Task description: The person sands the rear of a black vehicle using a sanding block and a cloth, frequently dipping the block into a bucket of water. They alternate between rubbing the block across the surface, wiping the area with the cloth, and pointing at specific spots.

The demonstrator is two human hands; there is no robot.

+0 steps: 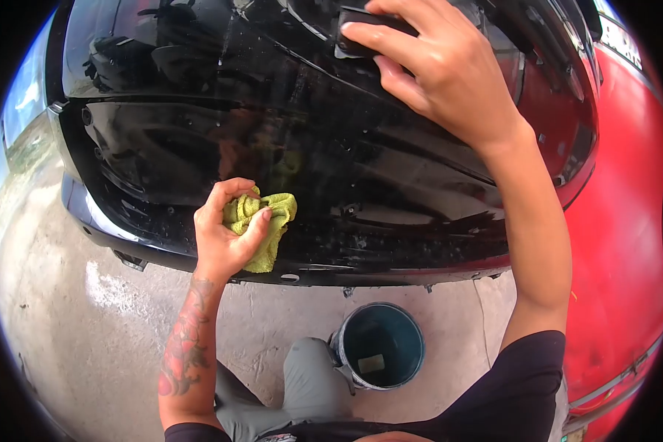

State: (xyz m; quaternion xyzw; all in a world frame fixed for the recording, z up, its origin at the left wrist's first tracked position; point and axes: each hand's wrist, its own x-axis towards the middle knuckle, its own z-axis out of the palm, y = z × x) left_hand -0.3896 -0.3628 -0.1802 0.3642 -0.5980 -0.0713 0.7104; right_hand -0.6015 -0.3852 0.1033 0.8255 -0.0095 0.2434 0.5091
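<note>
My left hand (pixel 228 228) is closed around a crumpled yellow-green cloth (pixel 276 214). Part of the cloth hangs down near the lower edge of a glossy black car bumper (pixel 162 140). Higher up on the right, the fingers of my right hand (pixel 442 66) grip a thin, dark rectangular pad (pixel 352 48) with a pale lower edge, against the black surface. My fingers cover part of the pad, so its full shape is hidden. Small drops and specks dot the bumper, which mirrors the surroundings.
A dark bucket (pixel 418 324) stands on the concrete floor (pixel 110 324) below the bumper, close to my knee. Inside it lies a small pale rectangular piece (pixel 371 363). A red car panel (pixel 619 243) runs along the right side. A thin cord crosses the floor.
</note>
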